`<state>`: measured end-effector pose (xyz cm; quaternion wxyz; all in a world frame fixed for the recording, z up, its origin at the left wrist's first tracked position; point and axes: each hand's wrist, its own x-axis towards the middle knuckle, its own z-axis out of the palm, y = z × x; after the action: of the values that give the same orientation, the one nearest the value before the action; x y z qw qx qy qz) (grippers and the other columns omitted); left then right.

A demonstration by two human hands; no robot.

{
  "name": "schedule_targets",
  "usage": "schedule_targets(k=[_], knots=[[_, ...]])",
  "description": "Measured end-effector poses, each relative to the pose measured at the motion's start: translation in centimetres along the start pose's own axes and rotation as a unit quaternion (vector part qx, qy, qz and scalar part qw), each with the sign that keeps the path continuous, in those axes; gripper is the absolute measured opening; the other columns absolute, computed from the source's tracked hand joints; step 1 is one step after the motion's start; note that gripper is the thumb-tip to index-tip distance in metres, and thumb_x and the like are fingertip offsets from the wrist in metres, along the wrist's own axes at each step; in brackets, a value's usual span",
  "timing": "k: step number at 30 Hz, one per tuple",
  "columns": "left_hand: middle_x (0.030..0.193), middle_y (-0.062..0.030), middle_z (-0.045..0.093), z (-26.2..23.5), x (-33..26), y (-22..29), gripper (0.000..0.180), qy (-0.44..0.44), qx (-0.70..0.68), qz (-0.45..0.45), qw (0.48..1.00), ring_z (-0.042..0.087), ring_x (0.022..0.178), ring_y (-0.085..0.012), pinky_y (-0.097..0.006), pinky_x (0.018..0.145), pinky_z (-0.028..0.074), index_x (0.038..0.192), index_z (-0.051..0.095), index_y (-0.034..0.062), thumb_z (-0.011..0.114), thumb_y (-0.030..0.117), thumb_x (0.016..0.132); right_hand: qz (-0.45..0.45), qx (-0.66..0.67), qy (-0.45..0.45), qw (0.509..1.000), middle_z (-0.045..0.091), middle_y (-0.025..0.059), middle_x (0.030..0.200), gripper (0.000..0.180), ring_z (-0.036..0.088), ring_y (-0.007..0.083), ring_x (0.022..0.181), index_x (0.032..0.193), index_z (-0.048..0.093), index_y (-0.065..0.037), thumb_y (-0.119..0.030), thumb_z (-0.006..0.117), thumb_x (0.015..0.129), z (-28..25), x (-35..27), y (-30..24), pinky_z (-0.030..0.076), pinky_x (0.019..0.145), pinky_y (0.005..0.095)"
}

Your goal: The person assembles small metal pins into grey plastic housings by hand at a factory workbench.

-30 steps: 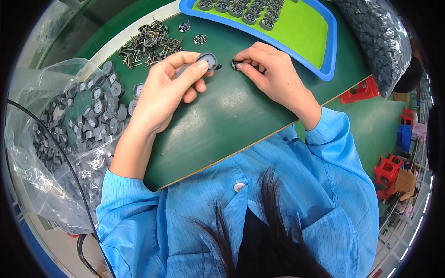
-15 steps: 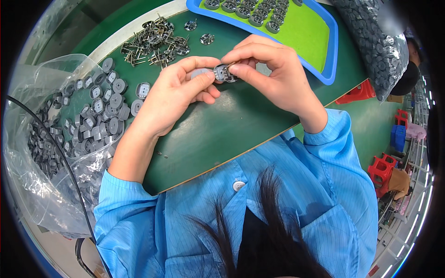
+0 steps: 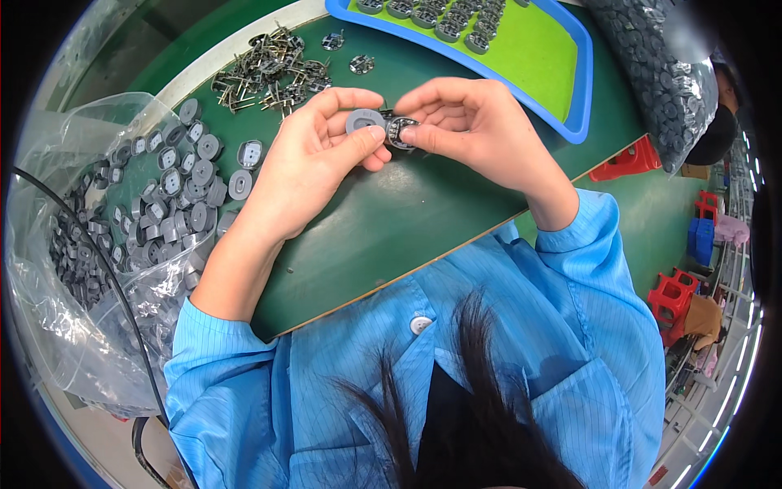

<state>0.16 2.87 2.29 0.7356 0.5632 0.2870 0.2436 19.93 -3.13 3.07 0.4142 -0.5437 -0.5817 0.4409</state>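
Observation:
Between thumb and fingers, my left hand (image 3: 330, 147) pinches a grey round plastic housing (image 3: 364, 121), its flat face with an oval recess turned up. Right beside it, my right hand (image 3: 481, 122) grips a small round circuit board (image 3: 401, 132) with thumb and index finger. The board and the housing sit edge to edge; whether they are joined cannot be told. Both parts are held above the green tabletop (image 3: 366, 236). Beyond my left hand lies a heap of circuit boards with metal pins (image 3: 273, 69), and two loose boards (image 3: 362, 64) lie to its right.
Many grey housings (image 3: 202, 175) spill from a clear plastic bag (image 3: 65, 334) at the left. A blue tray (image 3: 580, 81) with a lime-green base holds rows of fitted housings at the far side. Another full bag (image 3: 652, 81) stands far right. A black cable (image 3: 98, 253) crosses the left bag.
The parts between my hands have turned, so the housing's flat face and the board's face now show more. My right hand has shifted slightly down, its fingers curled differently.

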Motion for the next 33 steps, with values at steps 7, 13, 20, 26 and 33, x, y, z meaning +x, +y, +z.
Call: schedule_targets(k=[7, 13, 20, 26, 33], knots=[[0.096, -0.0094, 0.064, 1.0, 0.0, -0.1, 0.027, 0.071, -0.189, -0.043, 0.978, 0.063, 0.086, -0.0138, -0.025, 0.079, 0.053, 0.109, 0.056, -0.0036, 0.058, 0.019, 0.093, -0.2, -0.219, 0.127, 0.947, 0.064, 0.0099, 0.078, 0.018, 0.064, 0.0186, 0.066, 0.093, 0.065, -0.001, -0.002, 0.069, 0.075, 1.3, -1.3, 0.4, 0.053, 0.062, 0.0276], [0.095, -0.0095, 0.065, 1.1, -0.3, -0.7, 0.024, 0.057, -0.171, -0.028, 0.983, 0.062, 0.081, -0.0123, -0.023, 0.077, 0.051, 0.108, 0.056, -0.0033, 0.061, 0.012, 0.091, -0.361, -0.294, 0.165, 0.869, 0.064, 0.0098, 0.084, 0.027, 0.063, 0.0258, 0.071, 0.093, 0.064, -0.003, 0.003, 0.069, 0.067, 1.3, -2.4, 0.5, 0.052, 0.063, 0.0329], [0.101, -0.0142, 0.067, 0.9, -0.7, -0.7, 0.031, 0.143, -0.135, 0.042, 0.98, 0.062, 0.083, -0.012, -0.023, 0.076, 0.048, 0.111, 0.052, -0.0011, 0.066, 0.003, 0.084, -0.135, -0.135, 0.241, 0.952, 0.069, 0.0075, 0.083, 0.017, 0.065, 0.0117, 0.075, 0.096, 0.065, 0.003, -0.007, 0.067, 0.082, -7.1, 1.6, 0.1, 0.051, 0.071, 0.0237], [0.105, -0.0154, 0.065, 1.6, -0.6, -0.5, 0.03, 0.033, -0.103, -0.01, 0.994, 0.064, 0.097, -0.0189, -0.028, 0.084, 0.052, 0.112, 0.055, -0.0014, 0.064, 0.001, 0.083, -0.069, -0.265, 0.258, 0.927, 0.069, 0.007, 0.079, 0.026, 0.064, 0.0124, 0.069, 0.089, 0.068, -0.001, -0.022, 0.076, 0.075, -19.9, 8.0, 6.9, 0.051, 0.066, 0.0276], [0.106, -0.0095, 0.061, 2.1, -1.1, 0.0, 0.039, -0.031, -0.048, -0.072, 0.996, 0.062, 0.094, -0.0163, -0.027, 0.087, 0.048, 0.12, 0.053, -0.0021, 0.064, -0.002, 0.083, 0.099, -0.303, 0.294, 0.901, 0.067, 0.0007, 0.078, 0.029, 0.059, 0.0073, 0.066, 0.094, 0.071, -0.005, -0.028, 0.077, 0.075, -21.8, 10.0, 10.0, 0.048, 0.062, 0.0234]])
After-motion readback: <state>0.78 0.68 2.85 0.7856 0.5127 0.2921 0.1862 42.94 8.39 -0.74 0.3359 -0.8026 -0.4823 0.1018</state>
